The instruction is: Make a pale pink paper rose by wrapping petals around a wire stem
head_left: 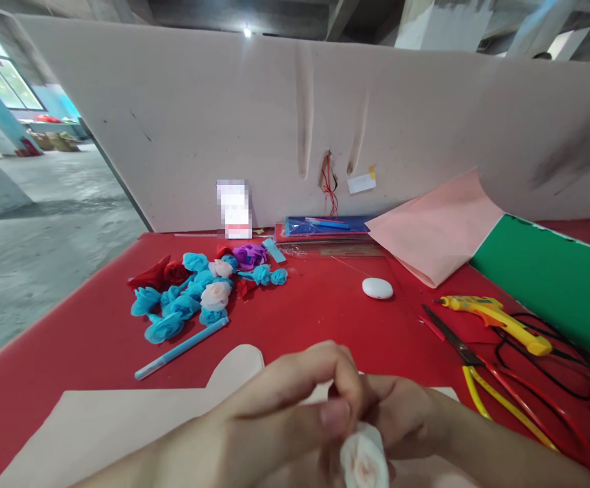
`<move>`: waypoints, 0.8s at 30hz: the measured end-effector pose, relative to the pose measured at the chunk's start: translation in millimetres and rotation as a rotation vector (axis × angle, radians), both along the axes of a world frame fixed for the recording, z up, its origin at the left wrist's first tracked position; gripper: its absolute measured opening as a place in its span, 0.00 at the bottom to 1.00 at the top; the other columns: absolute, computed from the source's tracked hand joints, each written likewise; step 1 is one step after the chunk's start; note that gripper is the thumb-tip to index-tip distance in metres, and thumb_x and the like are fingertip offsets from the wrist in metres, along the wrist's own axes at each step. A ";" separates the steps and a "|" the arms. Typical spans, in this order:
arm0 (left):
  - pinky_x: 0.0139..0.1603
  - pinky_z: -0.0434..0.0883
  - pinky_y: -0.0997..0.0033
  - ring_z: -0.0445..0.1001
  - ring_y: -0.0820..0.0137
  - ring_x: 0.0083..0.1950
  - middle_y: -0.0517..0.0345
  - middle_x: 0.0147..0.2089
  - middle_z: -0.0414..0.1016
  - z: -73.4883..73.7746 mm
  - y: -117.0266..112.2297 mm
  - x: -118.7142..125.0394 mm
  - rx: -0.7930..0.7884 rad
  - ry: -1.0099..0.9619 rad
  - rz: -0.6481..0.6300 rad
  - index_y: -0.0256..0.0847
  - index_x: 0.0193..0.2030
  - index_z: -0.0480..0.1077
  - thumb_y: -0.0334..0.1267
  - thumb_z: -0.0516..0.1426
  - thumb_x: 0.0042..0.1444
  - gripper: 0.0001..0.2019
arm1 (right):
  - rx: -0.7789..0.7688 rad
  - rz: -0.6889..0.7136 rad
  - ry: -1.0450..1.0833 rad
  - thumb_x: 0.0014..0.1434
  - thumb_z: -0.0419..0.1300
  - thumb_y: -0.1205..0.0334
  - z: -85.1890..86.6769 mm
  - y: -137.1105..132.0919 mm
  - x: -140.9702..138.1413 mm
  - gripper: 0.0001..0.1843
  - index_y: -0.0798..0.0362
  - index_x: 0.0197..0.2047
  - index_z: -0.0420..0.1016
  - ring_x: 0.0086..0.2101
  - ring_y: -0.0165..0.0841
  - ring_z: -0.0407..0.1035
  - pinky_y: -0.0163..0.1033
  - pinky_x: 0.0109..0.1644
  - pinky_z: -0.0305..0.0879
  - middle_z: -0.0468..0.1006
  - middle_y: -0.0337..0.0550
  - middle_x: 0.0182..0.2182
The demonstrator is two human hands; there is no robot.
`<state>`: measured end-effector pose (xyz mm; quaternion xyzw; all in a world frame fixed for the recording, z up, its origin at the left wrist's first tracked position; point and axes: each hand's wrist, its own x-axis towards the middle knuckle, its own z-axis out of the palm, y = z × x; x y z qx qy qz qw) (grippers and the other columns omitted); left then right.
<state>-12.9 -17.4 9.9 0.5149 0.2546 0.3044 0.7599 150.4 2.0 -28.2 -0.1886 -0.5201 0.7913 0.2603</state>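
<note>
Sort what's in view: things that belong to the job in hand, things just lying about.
Likely part of the job:
pale flower, at the left hand and right hand
heaped flowers, similarly shaped
scissors and glue gun, probably, though untouched

Seemingly just lying about:
white oval object
light blue tube

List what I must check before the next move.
1. Pale pink layered rose held where left hand and right hand meet: ok.
2. Right hand's own grip: cannot tell, fingertips mostly hidden.
3. Rose's far end visible: not ok, fingers cover it.
4. Yellow plastic glue gun lying apart from both hands: ok.
5. Glue gun hot: cannot tell.
6. Dark-bladed, yellow-and-red-handled scissors out of hand: ok.
</note>
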 end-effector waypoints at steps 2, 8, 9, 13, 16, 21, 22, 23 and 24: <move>0.35 0.63 0.71 0.62 0.70 0.32 0.61 0.31 0.62 -4.4 6.7 -1.7 0.034 0.029 0.120 0.43 0.32 0.62 0.48 0.50 0.60 0.12 | -0.077 0.020 0.106 0.50 0.60 0.49 1.6 -0.3 -1.0 0.19 0.56 0.22 0.65 0.17 0.24 0.54 0.31 0.22 0.52 0.61 0.35 0.16; 0.40 0.58 0.73 0.61 0.72 0.38 0.65 0.32 0.63 -2.9 19.5 -7.0 0.157 0.152 0.372 0.45 0.32 0.66 0.42 0.49 0.63 0.11 | -0.053 -0.274 0.245 0.60 0.56 0.55 16.5 0.8 0.5 0.15 0.54 0.26 0.64 0.23 0.26 0.48 0.36 0.28 0.44 0.55 0.33 0.21; 0.40 0.58 0.74 0.62 0.72 0.39 0.65 0.33 0.64 -2.1 18.9 -6.8 0.156 0.165 0.352 0.45 0.33 0.67 0.41 0.49 0.64 0.10 | -0.026 -0.299 0.233 0.61 0.55 0.55 17.7 0.4 1.2 0.15 0.54 0.26 0.64 0.23 0.27 0.47 0.36 0.29 0.43 0.55 0.34 0.21; 0.42 0.61 0.74 0.66 0.72 0.39 0.64 0.34 0.71 0.1 14.6 -3.1 0.148 0.104 0.256 0.45 0.36 0.70 0.39 0.50 0.63 0.08 | 0.107 -0.391 0.141 0.63 0.53 0.53 15.9 -3.1 3.0 0.15 0.53 0.28 0.66 0.26 0.28 0.49 0.37 0.31 0.45 0.57 0.35 0.23; 0.38 0.61 0.75 0.68 0.72 0.40 0.63 0.34 0.72 1.1 13.4 -1.0 0.143 0.058 0.229 0.43 0.35 0.70 0.37 0.51 0.63 0.08 | 0.192 -0.418 0.086 0.63 0.52 0.51 12.4 -5.0 4.1 0.16 0.53 0.29 0.65 0.28 0.29 0.52 0.36 0.34 0.49 0.59 0.36 0.25; 0.37 0.60 0.75 0.69 0.70 0.43 0.63 0.37 0.74 0.0 16.0 -1.2 0.119 0.105 0.186 0.43 0.34 0.71 0.37 0.53 0.60 0.07 | 0.274 -0.427 0.028 0.64 0.51 0.51 8.5 -3.4 6.7 0.15 0.52 0.32 0.67 0.29 0.29 0.53 0.36 0.34 0.51 0.59 0.36 0.26; 0.37 0.59 0.75 0.69 0.71 0.42 0.63 0.37 0.75 -0.7 16.4 -1.4 0.107 0.104 0.184 0.43 0.34 0.72 0.37 0.53 0.60 0.07 | 0.285 -0.429 0.016 0.64 0.50 0.51 7.8 -2.9 7.1 0.15 0.52 0.32 0.67 0.29 0.29 0.53 0.36 0.34 0.51 0.60 0.36 0.26; 0.37 0.59 0.75 0.69 0.71 0.42 0.63 0.36 0.75 -1.5 16.5 -1.5 0.092 0.099 0.184 0.44 0.34 0.72 0.37 0.53 0.60 0.07 | 0.295 -0.429 0.009 0.64 0.50 0.51 7.2 -2.5 7.4 0.15 0.52 0.32 0.67 0.29 0.29 0.53 0.36 0.34 0.51 0.59 0.36 0.26; 0.37 0.59 0.75 0.68 0.72 0.41 0.64 0.36 0.74 -2.3 16.3 -1.5 0.067 0.090 0.190 0.44 0.34 0.72 0.37 0.54 0.60 0.07 | 0.301 -0.430 0.001 0.65 0.50 0.51 6.7 -2.2 7.6 0.15 0.52 0.32 0.67 0.29 0.29 0.53 0.36 0.34 0.50 0.59 0.36 0.26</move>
